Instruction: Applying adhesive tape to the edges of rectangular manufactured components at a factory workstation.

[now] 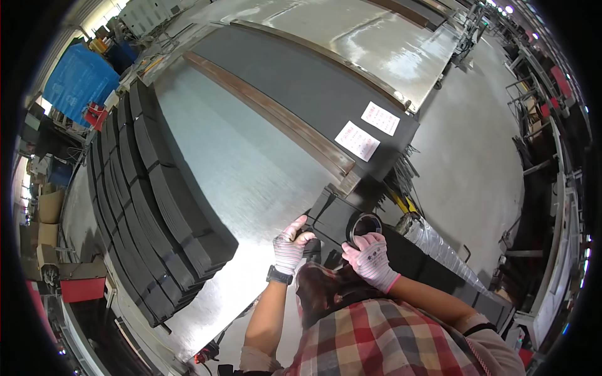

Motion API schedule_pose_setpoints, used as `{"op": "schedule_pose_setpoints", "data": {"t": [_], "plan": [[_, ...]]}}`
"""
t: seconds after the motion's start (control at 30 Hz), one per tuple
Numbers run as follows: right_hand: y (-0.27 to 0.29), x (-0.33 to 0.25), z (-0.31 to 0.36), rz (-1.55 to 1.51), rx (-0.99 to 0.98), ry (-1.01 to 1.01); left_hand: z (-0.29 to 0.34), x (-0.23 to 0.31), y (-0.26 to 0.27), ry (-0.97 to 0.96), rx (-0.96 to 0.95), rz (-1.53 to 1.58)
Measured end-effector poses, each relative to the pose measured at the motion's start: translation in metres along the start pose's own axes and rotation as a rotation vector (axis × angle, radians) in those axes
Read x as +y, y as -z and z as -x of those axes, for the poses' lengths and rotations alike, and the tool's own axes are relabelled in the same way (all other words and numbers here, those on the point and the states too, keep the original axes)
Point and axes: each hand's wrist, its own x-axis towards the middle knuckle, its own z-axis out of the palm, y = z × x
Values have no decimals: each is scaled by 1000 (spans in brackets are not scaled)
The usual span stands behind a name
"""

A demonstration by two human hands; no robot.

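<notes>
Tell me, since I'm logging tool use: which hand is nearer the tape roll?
Right. The right hand grips the tape roll from below; the left hand is apart, on the black bundle.

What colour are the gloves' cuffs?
Pink trim on the right hand glove cuff; head view. Left cuff unclear.

Black sheet stack (157, 207) — white gloves (290, 245) — red plaid shirt (389, 341).

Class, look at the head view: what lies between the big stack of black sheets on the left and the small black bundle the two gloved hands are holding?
In the head view, only bare metal tabletop lies between the stack of black sheets and the black bundle. The left hand grips the bundle; the right hand holds a tape roll.
</notes>
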Motion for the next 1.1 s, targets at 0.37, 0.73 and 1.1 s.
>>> {"op": "schedule_pose_setpoints", "data": {"t": [0.37, 0.73, 1.1], "plan": [[69, 22, 53, 3, -321, -241, 44, 22, -41, -78, 316, -252], [46, 4, 5, 19, -264, -103, -2, 68, -43, -73, 197, -833], [19, 3, -20, 185, -338, -105, -46, 74, -35, -174, -331, -1313]]}}
